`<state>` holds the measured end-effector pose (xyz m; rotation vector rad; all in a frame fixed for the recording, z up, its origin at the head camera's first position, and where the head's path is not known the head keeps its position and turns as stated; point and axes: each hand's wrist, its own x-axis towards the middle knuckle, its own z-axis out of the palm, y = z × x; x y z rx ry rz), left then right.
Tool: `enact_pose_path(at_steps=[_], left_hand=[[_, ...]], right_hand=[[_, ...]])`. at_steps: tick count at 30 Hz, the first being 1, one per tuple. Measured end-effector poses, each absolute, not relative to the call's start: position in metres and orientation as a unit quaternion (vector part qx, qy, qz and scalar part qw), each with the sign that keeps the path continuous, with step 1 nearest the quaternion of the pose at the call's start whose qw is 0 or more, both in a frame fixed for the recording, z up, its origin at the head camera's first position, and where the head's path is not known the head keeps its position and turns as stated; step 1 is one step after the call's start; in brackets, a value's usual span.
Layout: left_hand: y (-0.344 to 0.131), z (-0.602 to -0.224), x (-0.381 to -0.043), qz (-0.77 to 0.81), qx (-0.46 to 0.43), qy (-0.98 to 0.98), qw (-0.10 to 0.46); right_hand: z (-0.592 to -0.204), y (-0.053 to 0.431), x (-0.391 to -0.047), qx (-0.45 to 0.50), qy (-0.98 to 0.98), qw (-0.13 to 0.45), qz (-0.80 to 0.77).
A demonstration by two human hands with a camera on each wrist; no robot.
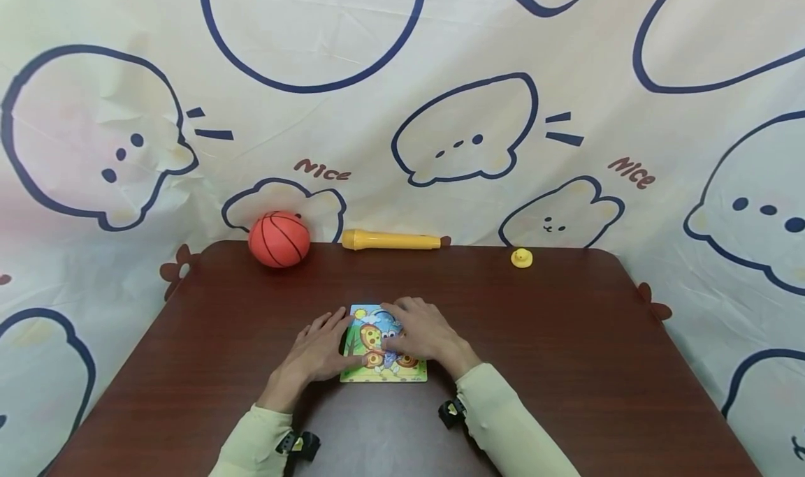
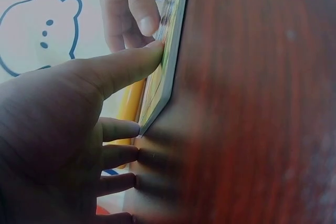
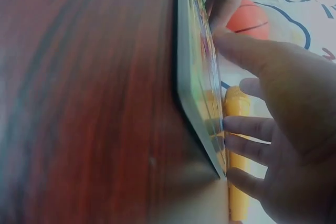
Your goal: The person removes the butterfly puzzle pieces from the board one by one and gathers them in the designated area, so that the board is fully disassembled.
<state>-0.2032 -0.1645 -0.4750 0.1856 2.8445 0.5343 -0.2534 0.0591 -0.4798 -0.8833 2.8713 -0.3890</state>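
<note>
Spread fingers on both hands rest at the picture board [image 1: 374, 339], neither hand curled round it. The left hand [image 1: 318, 351] has its thumb on the printed face and its index fingertip at one corner; the right hand [image 1: 424, 332] reaches over the opposite side, its thumb on the face too. The board lies on the brown table [image 1: 534, 365], near the middle, between the hands. From the head, the board's cartoon butterfly shows, partly covered by the fingers; only the wrist views show its pale grey edge. The left wrist view also shows the other left fingertips beyond that corner, beside the board. Pale sleeves [image 1: 512, 421] cover the forearms, with a black device [image 1: 451, 413] at each wrist.

Along the table's far edge, from left, are an orange ball [image 1: 279, 239] with black lines, a yellow stick [image 1: 396, 240], whose ribbed head shows in the right wrist view, and a small yellow duck [image 1: 521, 258]. Behind hangs a pale cloth [image 1: 352, 128] with blue-outlined animals; "Nice" reads twice in brown.
</note>
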Motion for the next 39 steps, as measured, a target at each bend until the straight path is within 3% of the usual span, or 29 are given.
enact_pose_path(at_steps=[26, 39], left_hand=[[-0.164, -0.478, -0.206, 0.186, 0.064, 0.974, 0.110], [-0.165, -0.478, -0.206, 0.183, 0.064, 0.974, 0.117]], right_hand=[[-0.482, 0.027, -0.264, -0.304, 0.944, 0.054, -0.119], [-0.473, 0.014, -0.271, -0.298, 0.942, 0.093, -0.124]])
